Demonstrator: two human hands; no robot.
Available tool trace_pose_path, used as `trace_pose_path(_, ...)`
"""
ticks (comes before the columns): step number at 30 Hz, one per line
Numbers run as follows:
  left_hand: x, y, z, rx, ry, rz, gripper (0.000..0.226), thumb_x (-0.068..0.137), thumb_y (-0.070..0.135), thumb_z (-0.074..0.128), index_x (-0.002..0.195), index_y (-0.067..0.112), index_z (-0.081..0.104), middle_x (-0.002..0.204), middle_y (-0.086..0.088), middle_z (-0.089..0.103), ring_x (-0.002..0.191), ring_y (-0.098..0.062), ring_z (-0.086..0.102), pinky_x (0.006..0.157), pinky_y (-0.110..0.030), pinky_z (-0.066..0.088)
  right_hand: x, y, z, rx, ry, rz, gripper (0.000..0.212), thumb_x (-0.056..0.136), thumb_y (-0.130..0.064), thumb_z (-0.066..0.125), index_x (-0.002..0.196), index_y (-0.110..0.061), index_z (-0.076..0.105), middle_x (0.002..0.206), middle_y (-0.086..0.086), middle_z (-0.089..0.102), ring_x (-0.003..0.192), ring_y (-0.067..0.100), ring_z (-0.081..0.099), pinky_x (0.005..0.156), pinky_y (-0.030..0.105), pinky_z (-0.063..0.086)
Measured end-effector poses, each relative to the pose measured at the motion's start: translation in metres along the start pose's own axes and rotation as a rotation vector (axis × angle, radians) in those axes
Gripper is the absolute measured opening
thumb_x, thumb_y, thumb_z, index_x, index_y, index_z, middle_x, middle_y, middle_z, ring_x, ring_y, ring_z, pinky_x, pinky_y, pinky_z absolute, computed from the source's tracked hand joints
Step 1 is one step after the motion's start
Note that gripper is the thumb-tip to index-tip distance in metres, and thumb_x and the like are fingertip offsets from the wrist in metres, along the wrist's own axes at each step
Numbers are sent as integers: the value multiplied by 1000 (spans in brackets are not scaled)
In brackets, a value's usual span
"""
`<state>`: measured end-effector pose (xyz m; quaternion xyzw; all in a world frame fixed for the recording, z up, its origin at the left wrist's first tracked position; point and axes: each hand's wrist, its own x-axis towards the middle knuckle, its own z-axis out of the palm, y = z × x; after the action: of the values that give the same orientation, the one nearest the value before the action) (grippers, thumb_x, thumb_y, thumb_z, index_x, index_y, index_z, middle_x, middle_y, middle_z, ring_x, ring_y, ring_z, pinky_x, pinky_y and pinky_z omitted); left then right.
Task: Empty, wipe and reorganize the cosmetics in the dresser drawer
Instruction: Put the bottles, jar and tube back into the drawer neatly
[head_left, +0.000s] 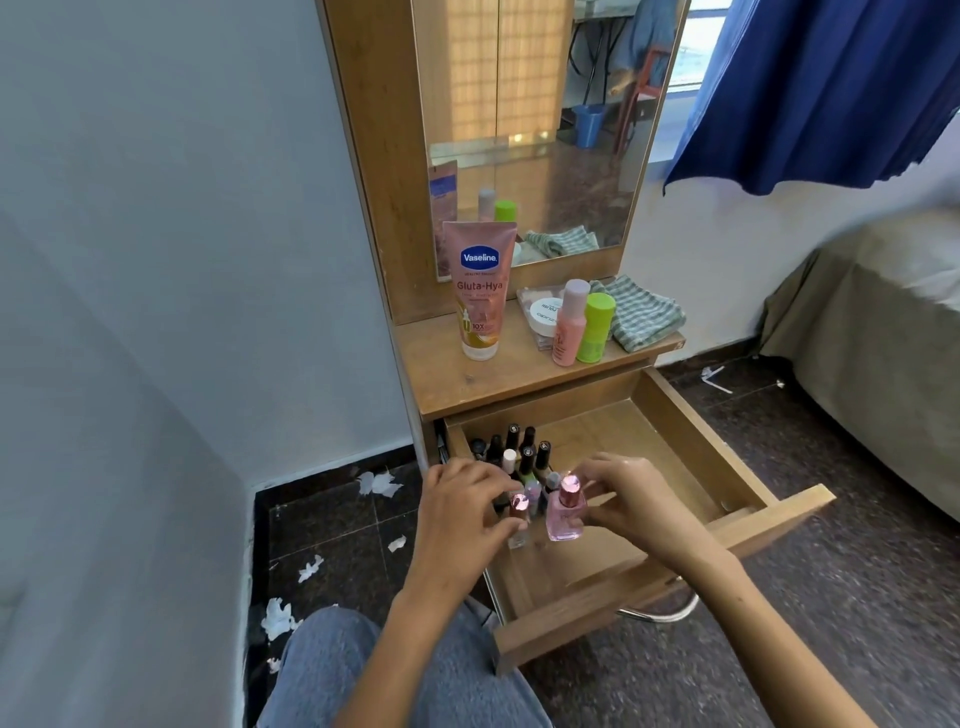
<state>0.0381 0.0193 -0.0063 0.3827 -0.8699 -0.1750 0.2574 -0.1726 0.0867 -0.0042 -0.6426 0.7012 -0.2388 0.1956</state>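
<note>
A: Centre of figure: the drawer (779, 512), pulled fully out below the table (457, 379). Why are your hands placed as they are?

B: Your right hand (631, 499) pinches the pink bottle (565, 512) at its shoulder, just under the rose-gold cap. Your left hand (467, 512) curls its fingertips round a smaller bottle (518, 519) with a like cap. Both stand upright, side by side, at the 6 o'clock end of the nail polish cluster (519, 452). The grips look suited to seating each bottle in line without toppling its neighbours.

A: Why pack them at 9 o'clock?

B: The cluster sits against the drawer's left wall and back corner, which probably steadies the bottles. It leaves the drawer floor bare from centre to 3 o'clock.

A: Edges and room?

B: The front panel lies at 5 o'clock, close below your wrists; lift over it. At 12 o'clock the table overhangs the drawer's back edge, so headroom there is low. On it stand the Vaseline tube (480, 291), a jar (545, 314), a pink spray bottle (570, 322), a green bottle (596, 327) and a checked cloth (641, 314). Judged from this, refilling appears under way.
</note>
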Motion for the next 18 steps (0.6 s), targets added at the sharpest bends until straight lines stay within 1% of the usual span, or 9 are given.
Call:
trace_pose_path(3,0,2,3,20,-17,-2,35,71,39,79,104,34,70,100,19,65,99,-4,47,80,-20,18,-1,-5,13,-126,29,35,22,71,-25,81,88,-32,69,89,-18,64,83,-5,62,70,29,55)
trace_pose_path(7,0,4,7,30,3,-9,33,69,30,82,100,34,71,92,18,67,90,-2,45,75,-21,18,-1,-12,21,-201,58,97,22,73,-31,79,90,-37,68,87,-17,67,83,0,62,67,25,51)
trace_pose_path(8,0,4,8,27,15,-15,32,68,28,83,98,34,71,88,19,65,88,-1,43,74,-22,18,0,-14,23,-222,59,108,22,73,-31,79,92,-37,68,87,-16,67,83,2,63,67,25,50)
trace_pose_path(10,-1,6,8,14,38,-33,32,67,23,84,95,34,71,79,23,53,81,-1,38,75,-24,21,1,-16,28,-237,61,114,22,75,-28,77,94,-35,69,89,-15,68,83,4,63,69,24,49)
trace_pose_path(12,-2,8,7,-2,51,-43,34,67,18,83,94,34,71,77,24,42,78,1,31,75,-26,26,2,-18,31,-235,60,113,21,76,-24,77,93,-34,70,90,-15,69,83,5,64,71,22,49)
trace_pose_path(14,-3,9,8,-13,49,-51,36,66,15,84,95,34,71,78,24,42,78,3,28,76,-26,28,2,-17,34,-231,50,114,22,76,-21,77,93,-33,70,91,-15,69,83,4,65,74,24,52)
trace_pose_path(16,-3,7,9,-13,49,-53,37,66,14,84,94,33,71,78,22,44,78,4,27,77,-26,29,1,-14,36,-231,46,119,24,75,-19,77,93,-33,68,92,-15,69,84,7,67,75,29,55)
trace_pose_path(18,-3,6,11,-6,41,-50,35,67,14,83,94,32,70,78,20,49,79,3,31,79,-26,29,1,-11,37,-240,43,132,26,74,-17,77,94,-30,68,96,-13,69,84,11,68,74,34,55)
